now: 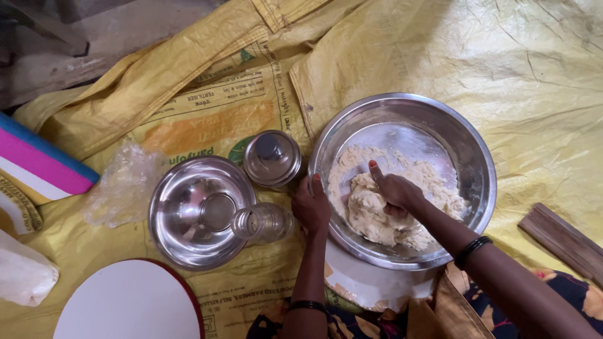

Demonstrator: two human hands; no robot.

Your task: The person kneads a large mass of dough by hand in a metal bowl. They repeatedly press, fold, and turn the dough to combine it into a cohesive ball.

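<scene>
A large steel bowl (468,147) sits on a yellow woven sack, holding a pale lump of dough (370,213) and loose flour. My right hand (394,190) is inside the bowl, fingers curled and pressing down into the dough. On the bowl's left rim rests my left hand (311,206), gripping the edge. Both wrists wear dark bangles.
Left of the big bowl stand a smaller steel bowl (188,213), a lidded steel container (272,158) and a clear plastic bottle (264,223). A white round board (129,301) lies at the bottom left, a crumpled plastic bag (122,185) further left, a wooden slat (562,238) at the right.
</scene>
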